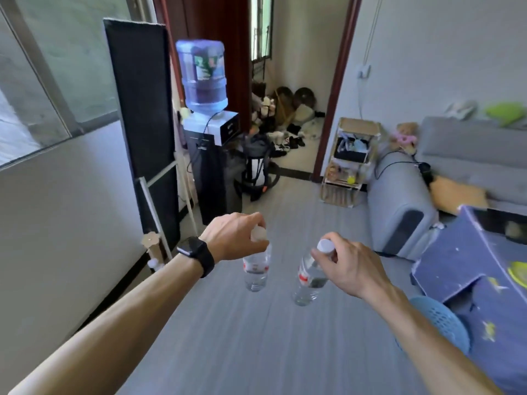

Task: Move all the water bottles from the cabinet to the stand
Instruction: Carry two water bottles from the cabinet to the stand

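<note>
My left hand (235, 236) grips a clear water bottle (255, 270) by its white-capped neck, and the bottle hangs down over the grey floor. My right hand (349, 265) pinches the neck of a second clear water bottle (309, 279) with a red-and-white label, which hangs tilted to the left. Both bottles are held out in front of me at about the same height, a short gap apart. A black watch sits on my left wrist. A small wooden stand (352, 162) with shelves is by the doorway, next to the sofa.
A water dispenser (211, 132) with a blue jug stands at the left wall beside a tall black panel (142, 115). A grey sofa (405, 206) lines the right side. A blue box (467, 266) and a blue basket (445, 323) sit at right. The open doorway shows clutter beyond.
</note>
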A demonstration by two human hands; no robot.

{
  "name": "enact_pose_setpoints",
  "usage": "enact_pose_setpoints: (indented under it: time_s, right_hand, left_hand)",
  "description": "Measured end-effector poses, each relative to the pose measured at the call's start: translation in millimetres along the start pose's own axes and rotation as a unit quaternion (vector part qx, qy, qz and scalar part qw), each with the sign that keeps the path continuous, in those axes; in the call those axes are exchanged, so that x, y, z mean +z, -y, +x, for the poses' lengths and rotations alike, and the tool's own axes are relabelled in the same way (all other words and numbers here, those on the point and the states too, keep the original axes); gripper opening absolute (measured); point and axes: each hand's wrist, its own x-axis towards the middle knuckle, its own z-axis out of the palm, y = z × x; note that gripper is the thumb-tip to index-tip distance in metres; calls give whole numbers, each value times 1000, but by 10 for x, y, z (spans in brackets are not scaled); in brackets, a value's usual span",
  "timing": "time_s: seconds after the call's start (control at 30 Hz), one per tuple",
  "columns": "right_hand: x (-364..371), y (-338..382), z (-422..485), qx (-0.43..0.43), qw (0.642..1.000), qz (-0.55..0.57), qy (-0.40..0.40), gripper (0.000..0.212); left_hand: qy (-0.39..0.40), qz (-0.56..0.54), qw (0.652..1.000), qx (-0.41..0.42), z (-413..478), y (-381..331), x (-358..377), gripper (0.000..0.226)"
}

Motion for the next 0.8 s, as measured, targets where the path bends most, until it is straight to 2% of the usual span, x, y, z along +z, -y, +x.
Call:
enact_pose_setpoints:
  time_s: [0.13, 0.4, 0.8]
  right_hand:
    - [-136, -385, 672, 35, 999, -19, -38, 30]
    - [-162, -1506, 2079, 87, 992, -39, -79, 39]
    - [-60, -3318, 4351, 140, 988, -33, -49, 34]
  left_hand:
    - [8, 35, 998, 59, 1066, 37, -69, 31]
    - [37, 32, 994, 99, 3124, -26, 155, 28]
    - [53, 31, 993, 97, 5979, 120, 652, 30]
